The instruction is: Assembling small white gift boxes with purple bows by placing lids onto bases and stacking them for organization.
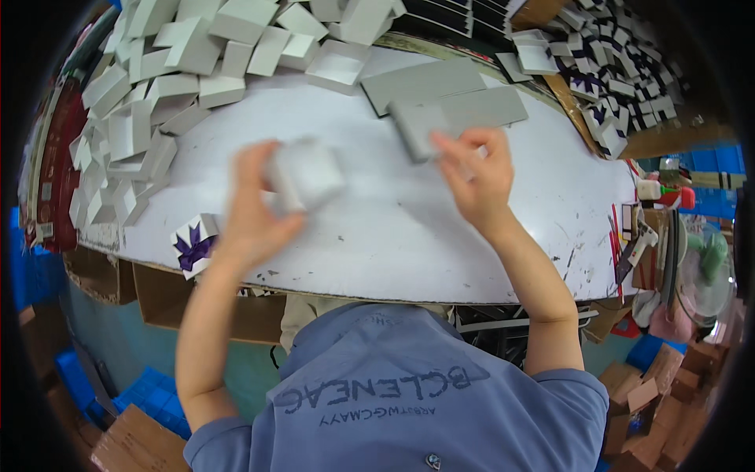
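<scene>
My left hand (259, 200) is closed around the side of a small white box (311, 173), blurred by motion, above the white tabletop. My right hand (480, 173) is to its right, its fingers bent and apart with nothing visible between them. One fingertip meets or overlaps the near edge of a stack of flat grey sheets (413, 130); whether it touches them I cannot tell. Near my left wrist, a small white box with a purple ribbon bow (194, 245) rests at the table's front edge.
Open white boxes (224, 59) are heaped at the back left. More grey sheets (425, 81) lie at the back. At the far right is a pile of small boxes with dark ribbons (621, 71). A glue gun (638, 245) sits at the right edge; cardboard cartons (141, 440) stand below.
</scene>
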Demonstrator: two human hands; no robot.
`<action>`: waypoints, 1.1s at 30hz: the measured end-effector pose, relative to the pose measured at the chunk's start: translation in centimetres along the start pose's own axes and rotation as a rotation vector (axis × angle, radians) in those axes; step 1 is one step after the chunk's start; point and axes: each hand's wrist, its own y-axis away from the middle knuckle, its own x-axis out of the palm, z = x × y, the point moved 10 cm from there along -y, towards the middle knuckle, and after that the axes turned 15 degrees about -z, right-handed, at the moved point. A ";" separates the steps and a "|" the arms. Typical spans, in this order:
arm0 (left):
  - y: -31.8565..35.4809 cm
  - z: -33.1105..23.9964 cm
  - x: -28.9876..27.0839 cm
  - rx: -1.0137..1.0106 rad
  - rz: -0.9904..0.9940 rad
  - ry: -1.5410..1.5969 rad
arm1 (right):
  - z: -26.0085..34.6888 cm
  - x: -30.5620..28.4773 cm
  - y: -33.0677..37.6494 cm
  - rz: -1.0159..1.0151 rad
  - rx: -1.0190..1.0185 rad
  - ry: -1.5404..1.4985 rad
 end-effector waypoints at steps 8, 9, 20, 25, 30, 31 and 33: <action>4.4 -3.2 7.1 0.334 0.058 -0.002 | 7.1 7.6 8.3 0.720 -0.560 -0.105; 4.5 -2.8 6.9 0.338 0.054 0.004 | 6.8 7.4 7.1 0.721 -0.564 -0.097; 4.6 -3.9 5.7 0.469 0.287 -0.356 | -20.0 -2.9 -11.4 0.164 -0.217 1.069; 5.0 -1.5 6.2 0.293 0.071 0.092 | -9.3 -0.2 -5.3 0.008 0.478 -0.289; 3.0 -2.4 8.5 0.224 0.103 0.310 | -4.5 9.3 5.2 0.662 0.746 -0.438; 2.8 -2.4 8.6 0.225 0.106 0.307 | -3.4 8.7 4.7 0.636 0.531 -0.291; 2.8 -2.5 9.2 0.250 0.149 0.229 | -1.4 7.7 4.8 0.605 0.317 -0.149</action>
